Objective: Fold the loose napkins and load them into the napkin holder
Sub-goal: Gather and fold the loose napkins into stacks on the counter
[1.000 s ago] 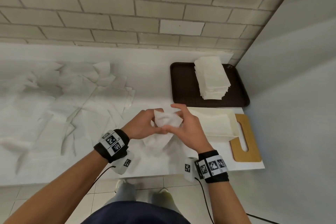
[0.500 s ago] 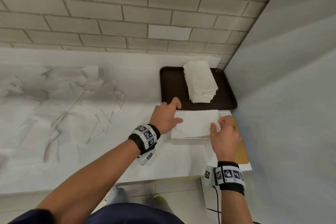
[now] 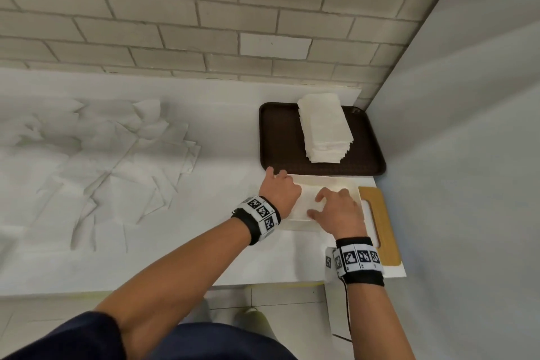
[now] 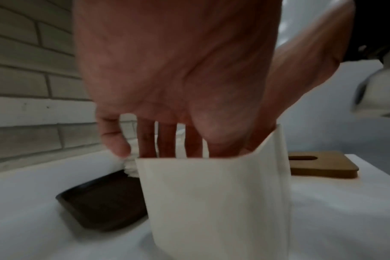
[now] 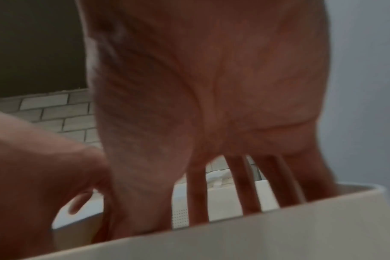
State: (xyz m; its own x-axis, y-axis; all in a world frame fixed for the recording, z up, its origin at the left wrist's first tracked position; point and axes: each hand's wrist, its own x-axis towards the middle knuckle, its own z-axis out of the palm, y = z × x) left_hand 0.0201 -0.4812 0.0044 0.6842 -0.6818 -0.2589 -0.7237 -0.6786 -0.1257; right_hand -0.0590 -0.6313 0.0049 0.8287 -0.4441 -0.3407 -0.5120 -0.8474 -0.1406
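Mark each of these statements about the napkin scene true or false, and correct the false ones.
1. Both hands reach down into the white napkin holder. True: the left hand and the right hand have straight fingers inside it.
2. The stack of folded napkins sits on the wooden board. False: it sits on the brown tray.
3. The wooden board lies right of the holder. True.
4. The loose napkins lie on the tray. False: they are spread on the counter, left of the tray.
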